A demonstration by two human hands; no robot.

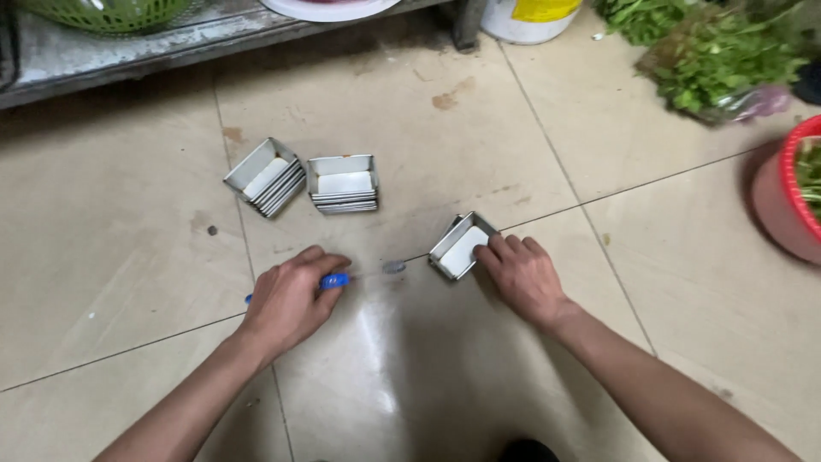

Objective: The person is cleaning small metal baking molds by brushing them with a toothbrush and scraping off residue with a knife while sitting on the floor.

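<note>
1. A person crouches over a beige tiled floor (128, 257), both bare forearms reaching forward from six o'clock; the view looks down from their head.
2. The left hand (291, 299), at about seven o'clock of the scene's middle, is clenched around a blue-handled tool (335, 280); its thin shaft points toward three o'clock, and the blurred tip (393, 267) lies just short of the tray; whether it is a screwdriver or a small blade I cannot tell.
3. The right hand (523, 275) sits at about four o'clock; its fingers are curled and pressing on the near edge of a small rectangular metal tray (462, 245), steadying rather than lifting it; the hand is not closed around anything.
4. That tray rests on the floor at the middle, tilted corner-on, with a pale flat sheet lying inside it.
5. It looks like thin stamped metal: light, stiff, smooth and likely to skid on the glossy tile; the raised rim seems the best place to pinch it, two opposite walls together.
6. At eleven o'clock stand two stacks of the same trays, the left stack (265, 175) leaning, the right stack (344, 182) squarer; they are just beside each other.
7. At two o'clock lie leafy greens (718, 51); at three o'clock a red basket (791, 192); at twelve o'clock a white bucket (526, 19).
</note>
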